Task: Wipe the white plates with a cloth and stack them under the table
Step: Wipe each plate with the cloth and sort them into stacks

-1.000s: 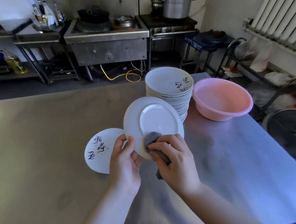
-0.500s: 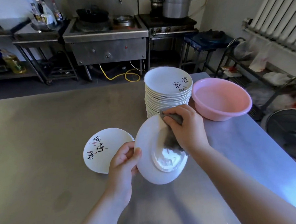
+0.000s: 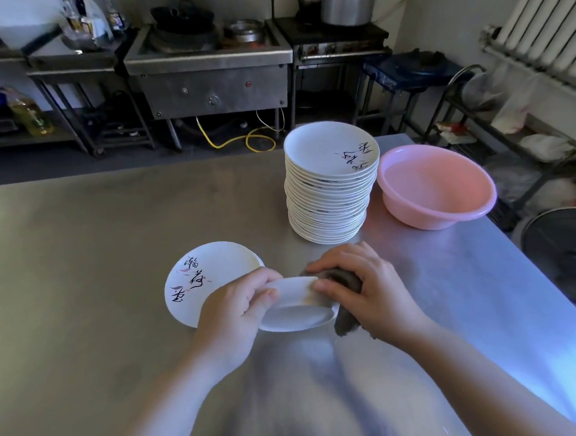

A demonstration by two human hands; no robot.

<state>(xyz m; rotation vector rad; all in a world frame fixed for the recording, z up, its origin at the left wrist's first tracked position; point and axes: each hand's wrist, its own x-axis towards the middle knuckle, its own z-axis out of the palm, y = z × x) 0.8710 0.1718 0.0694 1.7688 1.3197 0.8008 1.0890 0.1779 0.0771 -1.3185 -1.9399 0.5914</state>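
Plate [image 3: 296, 313] near edge-on, long axis left–right; pinched by left hand [image 3: 233, 308]; right hand [image 3: 361, 287] gripping cloth [image 3: 345, 318] — mostly hidden.

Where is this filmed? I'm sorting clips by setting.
Most likely a restaurant or commercial kitchen: a steel wok range stands against the back wall, a large metal stockpot sits on a burner, and a tall stack of matching white plates waits on a stainless steel table.
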